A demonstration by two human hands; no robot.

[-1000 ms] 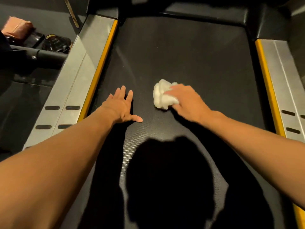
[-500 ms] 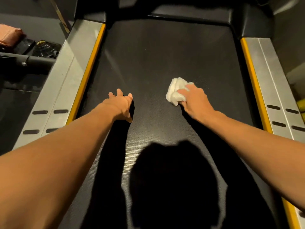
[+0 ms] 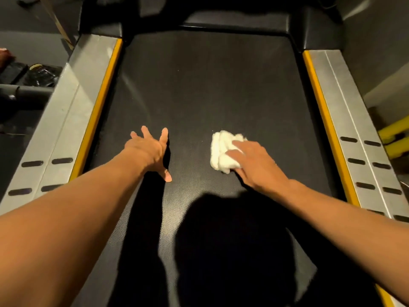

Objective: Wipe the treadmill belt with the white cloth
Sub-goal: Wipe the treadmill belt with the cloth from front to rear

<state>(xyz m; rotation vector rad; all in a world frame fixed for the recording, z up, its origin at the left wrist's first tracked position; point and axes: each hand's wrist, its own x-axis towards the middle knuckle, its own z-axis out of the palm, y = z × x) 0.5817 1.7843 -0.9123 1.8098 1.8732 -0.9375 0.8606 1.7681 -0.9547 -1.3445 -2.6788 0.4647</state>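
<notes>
The black treadmill belt (image 3: 199, 89) fills the middle of the view. A bunched white cloth (image 3: 219, 149) lies on it right of centre. My right hand (image 3: 256, 165) presses down on the cloth's right side with straight fingers laid over it. My left hand (image 3: 150, 151) rests flat on the belt to the cloth's left, fingers spread, thumb pointing back toward me, with nothing in it. A dark shadow of my head covers the near part of the belt.
Grey metal side rails with yellow inner strips run along the belt, the left rail (image 3: 66, 120) and the right rail (image 3: 354, 120). A black motor cover (image 3: 232, 18) closes the far end. Dark gear (image 3: 26, 74) sits on the floor left; yellow bars (image 3: 396, 134) show at the right.
My right hand slid the cloth right and away, then back toward me and slightly left. My left hand opened its fingers wider on the belt. The camera view shifted.
</notes>
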